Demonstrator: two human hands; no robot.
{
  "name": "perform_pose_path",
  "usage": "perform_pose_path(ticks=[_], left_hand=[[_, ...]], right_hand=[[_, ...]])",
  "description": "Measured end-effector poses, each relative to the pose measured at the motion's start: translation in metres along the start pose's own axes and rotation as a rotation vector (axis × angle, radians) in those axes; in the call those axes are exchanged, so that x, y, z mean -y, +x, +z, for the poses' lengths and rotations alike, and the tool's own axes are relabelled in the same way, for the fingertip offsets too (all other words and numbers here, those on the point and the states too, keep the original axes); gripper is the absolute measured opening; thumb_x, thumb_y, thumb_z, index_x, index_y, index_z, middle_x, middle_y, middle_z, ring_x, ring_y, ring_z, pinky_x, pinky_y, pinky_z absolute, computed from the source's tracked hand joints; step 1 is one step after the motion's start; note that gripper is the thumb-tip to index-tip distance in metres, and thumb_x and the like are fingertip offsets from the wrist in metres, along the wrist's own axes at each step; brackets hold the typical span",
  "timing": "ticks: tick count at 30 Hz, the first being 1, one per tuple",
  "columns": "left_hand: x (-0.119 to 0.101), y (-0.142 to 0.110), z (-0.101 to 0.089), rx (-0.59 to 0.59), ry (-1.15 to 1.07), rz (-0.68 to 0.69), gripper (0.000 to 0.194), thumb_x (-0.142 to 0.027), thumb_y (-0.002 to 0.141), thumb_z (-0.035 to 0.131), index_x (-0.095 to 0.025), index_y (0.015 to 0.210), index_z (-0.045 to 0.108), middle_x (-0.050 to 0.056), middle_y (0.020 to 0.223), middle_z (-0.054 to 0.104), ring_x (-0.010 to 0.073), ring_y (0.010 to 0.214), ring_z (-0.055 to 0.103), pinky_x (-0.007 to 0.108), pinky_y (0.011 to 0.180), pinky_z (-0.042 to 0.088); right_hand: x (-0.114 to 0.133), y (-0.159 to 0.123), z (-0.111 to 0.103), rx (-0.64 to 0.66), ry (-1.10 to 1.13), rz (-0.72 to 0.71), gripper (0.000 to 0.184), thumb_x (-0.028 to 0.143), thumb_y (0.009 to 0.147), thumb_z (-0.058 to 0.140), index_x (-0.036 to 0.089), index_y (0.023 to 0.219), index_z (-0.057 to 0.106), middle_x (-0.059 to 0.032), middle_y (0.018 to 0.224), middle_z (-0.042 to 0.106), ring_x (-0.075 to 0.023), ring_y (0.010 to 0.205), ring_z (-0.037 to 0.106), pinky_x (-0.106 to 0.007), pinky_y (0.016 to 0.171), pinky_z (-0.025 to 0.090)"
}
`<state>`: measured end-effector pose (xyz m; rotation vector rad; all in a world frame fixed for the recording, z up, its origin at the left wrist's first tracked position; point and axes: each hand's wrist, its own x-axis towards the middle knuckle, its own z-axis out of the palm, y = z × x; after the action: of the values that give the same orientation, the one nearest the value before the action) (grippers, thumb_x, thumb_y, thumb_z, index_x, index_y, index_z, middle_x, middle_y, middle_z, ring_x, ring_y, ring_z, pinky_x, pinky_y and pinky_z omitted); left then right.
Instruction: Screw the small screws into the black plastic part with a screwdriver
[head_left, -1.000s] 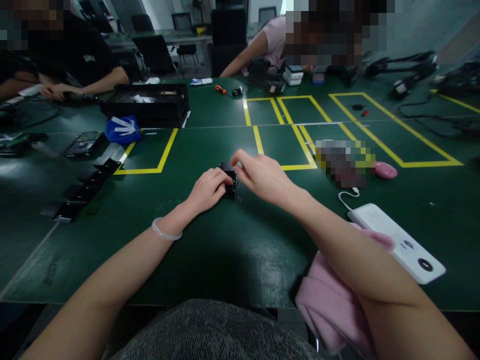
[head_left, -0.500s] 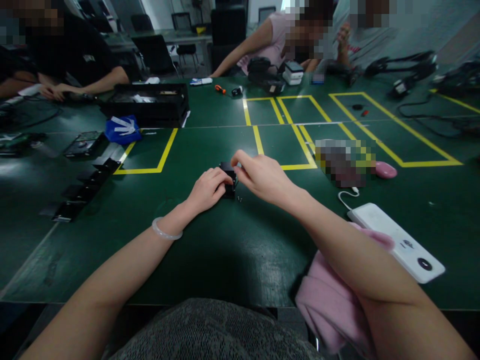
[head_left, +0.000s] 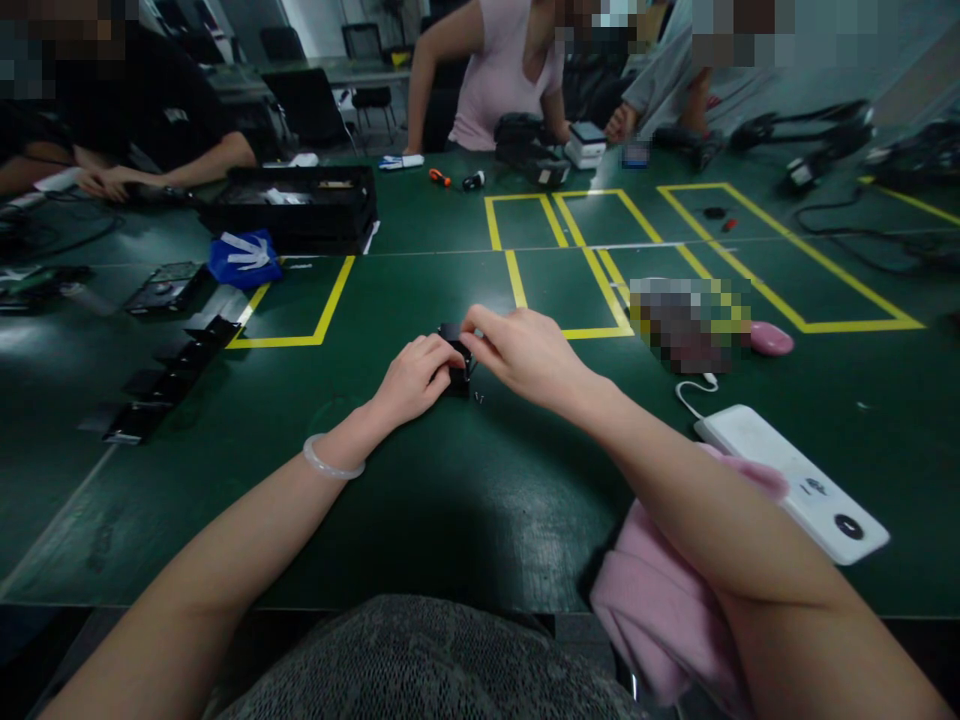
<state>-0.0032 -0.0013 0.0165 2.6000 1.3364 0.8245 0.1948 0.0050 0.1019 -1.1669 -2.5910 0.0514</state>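
On the green table, my left hand (head_left: 420, 375) curls its fingers over a small black boxy part (head_left: 457, 386) and grips it against the tabletop. My right hand (head_left: 521, 352) is at the part's upper right side, thumb and forefinger pinched together close above it. What sits in that pinch, if anything, is too small or hidden to make out. A couple of tiny metal pieces that look like screws (head_left: 478, 397) lie just in front of the part. My fingers cover much of the black part's top.
Several black pieces (head_left: 176, 380) stand in a row at left, near a blue bag (head_left: 246, 260) and a black crate (head_left: 292, 215). To the right are a white power bank (head_left: 787, 475), a pink cloth (head_left: 660, 610) and a pink mouse (head_left: 771, 339). Co-workers are across the table.
My left hand holds still on the black part. My right hand's pinched fingers have shifted very slightly downward. Across the table, the person in the pink top has straightened up from leaning.
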Motion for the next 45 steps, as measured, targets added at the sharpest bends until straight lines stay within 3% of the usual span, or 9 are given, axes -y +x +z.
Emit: perform_pose_path(ticks=[3,8,15,21,27,32,38,45], left_hand=[[-0.0005,0.0,-0.0007,0.003,-0.004,0.004,0.02,-0.014,0.092,0.044,-0.019,0.095,0.062,0.007,0.098,0.065,0.023,0.092,0.057,0.038,0.083,0.045],[-0.0011,0.0001,-0.0015,0.006,-0.01,-0.003,0.021,-0.014,0.093,0.043,-0.019,0.095,0.063,0.008,0.098,0.065,0.0234,0.093,0.057,0.039,0.084,0.046],[-0.0009,0.0,-0.0012,0.009,0.004,-0.008,0.02,-0.014,0.092,0.044,-0.019,0.095,0.063,0.007,0.097,0.065,0.023,0.093,0.057,0.039,0.085,0.046],[-0.0001,-0.0004,-0.0005,-0.001,0.006,0.003,0.02,-0.014,0.093,0.043,-0.019,0.095,0.063,0.007,0.098,0.065,0.0233,0.093,0.057,0.038,0.084,0.046],[-0.0003,-0.0003,-0.0007,-0.013,-0.004,0.021,0.02,-0.014,0.092,0.044,-0.019,0.095,0.063,0.007,0.097,0.065,0.0232,0.091,0.057,0.038,0.083,0.046],[-0.0002,-0.0001,-0.0008,-0.003,0.007,0.006,0.02,-0.014,0.092,0.043,-0.019,0.094,0.062,0.007,0.097,0.065,0.0229,0.092,0.057,0.038,0.083,0.045],[0.001,-0.0004,0.0008,-0.019,0.006,0.027,0.02,-0.013,0.092,0.043,-0.018,0.094,0.062,0.007,0.096,0.065,0.023,0.091,0.056,0.038,0.082,0.045],[0.0015,-0.0003,0.0014,-0.005,0.02,0.015,0.02,-0.013,0.092,0.043,-0.018,0.095,0.062,0.007,0.097,0.064,0.0232,0.091,0.056,0.038,0.082,0.044]], right_hand=[[0.0013,0.0006,-0.001,0.023,-0.052,0.034,0.04,0.039,0.104,0.031,0.019,0.11,0.065,-0.0067,0.083,0.072,-0.0195,0.073,0.061,-0.029,0.063,0.024],[0.0008,0.0001,-0.0018,0.007,-0.008,0.024,0.037,0.028,0.102,0.031,0.017,0.123,0.059,-0.006,0.086,0.073,-0.018,0.07,0.06,-0.029,0.063,0.025],[0.0004,0.001,-0.0016,0.024,-0.052,0.05,0.038,0.038,0.103,0.031,0.019,0.11,0.063,-0.0069,0.083,0.072,-0.0199,0.073,0.062,-0.029,0.063,0.025],[0.0,0.0006,-0.0004,0.005,-0.003,0.005,0.035,0.027,0.102,0.032,0.016,0.125,0.056,-0.0059,0.086,0.073,-0.0189,0.073,0.061,-0.029,0.065,0.027],[-0.0018,0.001,0.0003,0.011,-0.029,0.033,0.039,0.039,0.104,0.032,0.018,0.112,0.063,-0.0068,0.084,0.072,-0.02,0.074,0.062,-0.029,0.066,0.027],[0.0005,0.0007,-0.0006,0.013,-0.011,0.024,0.037,0.028,0.102,0.031,0.016,0.125,0.057,-0.0063,0.085,0.073,-0.019,0.072,0.061,-0.029,0.067,0.028],[-0.0006,0.0008,0.0007,0.01,-0.013,0.022,0.036,0.036,0.103,0.032,0.017,0.117,0.059,-0.0064,0.084,0.072,-0.0199,0.074,0.062,-0.029,0.064,0.027],[-0.0013,-0.0002,0.0019,-0.001,0.034,-0.009,0.034,0.031,0.102,0.033,0.017,0.122,0.056,-0.0055,0.086,0.072,-0.0182,0.071,0.061,-0.028,0.063,0.026]])
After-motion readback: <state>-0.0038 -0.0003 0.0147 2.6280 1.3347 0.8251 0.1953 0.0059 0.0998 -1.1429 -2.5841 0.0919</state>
